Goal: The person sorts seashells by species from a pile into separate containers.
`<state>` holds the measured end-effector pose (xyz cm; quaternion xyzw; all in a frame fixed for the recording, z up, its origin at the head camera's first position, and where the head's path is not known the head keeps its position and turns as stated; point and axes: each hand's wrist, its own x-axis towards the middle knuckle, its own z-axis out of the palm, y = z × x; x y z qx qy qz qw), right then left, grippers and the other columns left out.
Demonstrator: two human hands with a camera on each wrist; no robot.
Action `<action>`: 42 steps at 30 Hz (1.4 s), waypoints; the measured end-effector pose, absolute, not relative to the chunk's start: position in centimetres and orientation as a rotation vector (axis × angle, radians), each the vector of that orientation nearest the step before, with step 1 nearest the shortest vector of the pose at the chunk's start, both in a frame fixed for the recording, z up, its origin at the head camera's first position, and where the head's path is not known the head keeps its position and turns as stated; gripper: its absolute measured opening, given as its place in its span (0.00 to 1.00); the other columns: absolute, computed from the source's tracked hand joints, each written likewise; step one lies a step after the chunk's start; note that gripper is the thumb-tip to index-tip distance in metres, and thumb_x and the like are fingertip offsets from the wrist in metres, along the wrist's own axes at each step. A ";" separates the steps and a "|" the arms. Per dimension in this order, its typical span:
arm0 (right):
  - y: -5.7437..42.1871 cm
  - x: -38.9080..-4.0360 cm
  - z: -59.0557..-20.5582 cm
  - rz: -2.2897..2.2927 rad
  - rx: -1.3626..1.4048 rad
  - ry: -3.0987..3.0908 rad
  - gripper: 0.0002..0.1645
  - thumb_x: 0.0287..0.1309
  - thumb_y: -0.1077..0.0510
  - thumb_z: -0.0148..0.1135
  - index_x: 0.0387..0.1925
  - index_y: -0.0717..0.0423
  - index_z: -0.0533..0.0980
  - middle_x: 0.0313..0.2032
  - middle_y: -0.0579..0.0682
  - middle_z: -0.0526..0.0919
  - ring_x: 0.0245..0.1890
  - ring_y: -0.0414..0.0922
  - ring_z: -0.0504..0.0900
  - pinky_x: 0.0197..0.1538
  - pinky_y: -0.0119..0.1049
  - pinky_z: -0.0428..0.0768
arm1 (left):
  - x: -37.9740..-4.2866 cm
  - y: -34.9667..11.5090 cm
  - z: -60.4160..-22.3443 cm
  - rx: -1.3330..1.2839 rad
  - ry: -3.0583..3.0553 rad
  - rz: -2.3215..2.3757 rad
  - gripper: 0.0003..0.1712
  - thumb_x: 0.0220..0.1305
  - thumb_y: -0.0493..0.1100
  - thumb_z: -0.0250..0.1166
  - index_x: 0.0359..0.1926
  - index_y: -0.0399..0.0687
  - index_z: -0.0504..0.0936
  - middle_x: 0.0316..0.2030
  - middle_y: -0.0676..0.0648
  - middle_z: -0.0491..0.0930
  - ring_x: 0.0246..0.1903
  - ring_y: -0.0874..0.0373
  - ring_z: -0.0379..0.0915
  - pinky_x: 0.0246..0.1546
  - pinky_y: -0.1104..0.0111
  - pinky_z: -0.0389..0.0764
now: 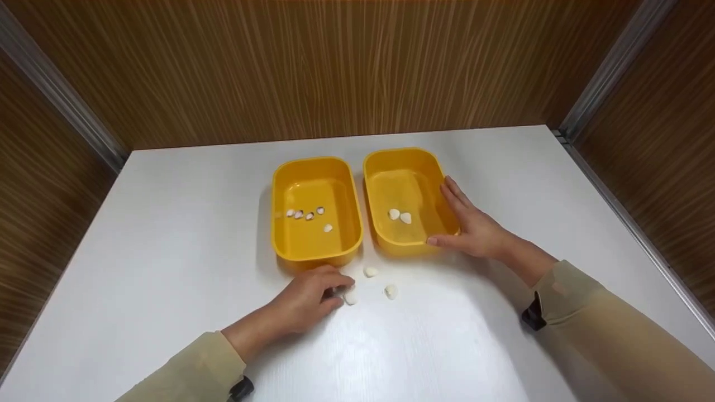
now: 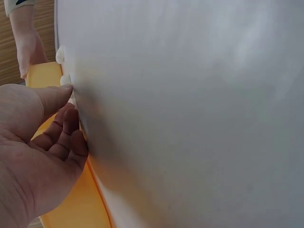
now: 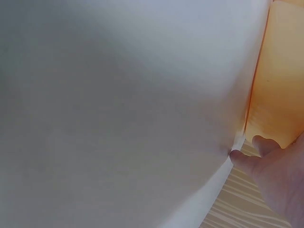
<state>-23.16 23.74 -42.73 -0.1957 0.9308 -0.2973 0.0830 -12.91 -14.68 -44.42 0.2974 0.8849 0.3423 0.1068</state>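
My left hand [image 1: 306, 297], fingers bent, is low on the table beside a small cream shell-like piece [image 1: 350, 296]. In the left wrist view a gap shows between its thumb [image 2: 57, 98] and curled fingers. Two similar cream pieces lie nearby, one [image 1: 370, 272] close to the boxes and another [image 1: 391, 291] further right. My right hand [image 1: 475, 230] rests against the near right corner of the right yellow box [image 1: 413, 244], thumb at the front rim and fingers extended along the side. Inside that box are two cream pieces [image 1: 400, 216].
Left of it stands a second yellow box [image 1: 318, 259], holding several small pieces, some with dark purplish markings [image 1: 299, 214], and a pale one [image 1: 328, 228]. Both boxes are on a white table [image 1: 184, 251]. Wood-grain panels [image 1: 335, 67] rise behind and at the sides.
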 end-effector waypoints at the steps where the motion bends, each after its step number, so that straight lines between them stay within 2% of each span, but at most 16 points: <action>1: 23.7 -23.1 -42.7 -0.890 -0.581 2.778 0.75 0.59 0.28 0.72 0.87 0.50 0.36 0.85 0.44 0.28 0.85 0.55 0.39 0.80 0.62 0.51 | -12.9 -14.7 -44.5 0.879 2.601 1.003 0.17 0.71 0.35 0.70 0.59 0.46 0.87 0.46 0.51 0.80 0.43 0.58 0.74 0.48 0.65 0.81; 4: 23.7 -23.1 -42.7 -0.895 -0.571 2.775 0.74 0.59 0.29 0.73 0.87 0.49 0.36 0.85 0.42 0.27 0.85 0.55 0.39 0.80 0.62 0.51 | -12.9 -14.8 -44.5 0.899 2.584 0.997 0.16 0.71 0.35 0.70 0.57 0.48 0.88 0.43 0.52 0.79 0.42 0.58 0.74 0.47 0.66 0.80; 12: 23.7 -23.0 -42.6 -0.884 -0.568 2.775 0.74 0.60 0.29 0.72 0.87 0.48 0.35 0.85 0.41 0.27 0.84 0.57 0.40 0.80 0.63 0.51 | -12.9 -14.7 -44.5 0.938 2.556 0.983 0.18 0.70 0.40 0.73 0.59 0.49 0.89 0.44 0.53 0.77 0.40 0.59 0.73 0.43 0.68 0.77; 22: 23.7 -23.0 -42.5 -0.873 -0.624 2.783 0.75 0.60 0.30 0.73 0.86 0.54 0.35 0.85 0.45 0.27 0.85 0.54 0.36 0.81 0.61 0.49 | -12.7 -14.5 -44.6 0.904 2.595 1.007 0.10 0.70 0.40 0.73 0.50 0.50 0.90 0.41 0.53 0.77 0.40 0.59 0.73 0.45 0.65 0.77; 34: 23.7 -23.0 -42.5 -0.862 -0.570 2.781 0.75 0.59 0.27 0.72 0.86 0.50 0.35 0.85 0.43 0.27 0.85 0.54 0.37 0.80 0.61 0.49 | -12.7 -14.4 -44.3 0.940 2.594 0.940 0.08 0.69 0.39 0.72 0.47 0.47 0.85 0.43 0.52 0.76 0.43 0.56 0.74 0.50 0.60 0.79; 42: 23.7 -23.0 -42.5 -0.873 -0.555 2.770 0.75 0.59 0.28 0.72 0.87 0.47 0.34 0.85 0.41 0.26 0.85 0.54 0.38 0.80 0.62 0.50 | -12.6 -14.5 -43.5 0.928 2.547 0.953 0.09 0.70 0.38 0.72 0.49 0.47 0.84 0.42 0.53 0.77 0.43 0.56 0.75 0.47 0.65 0.79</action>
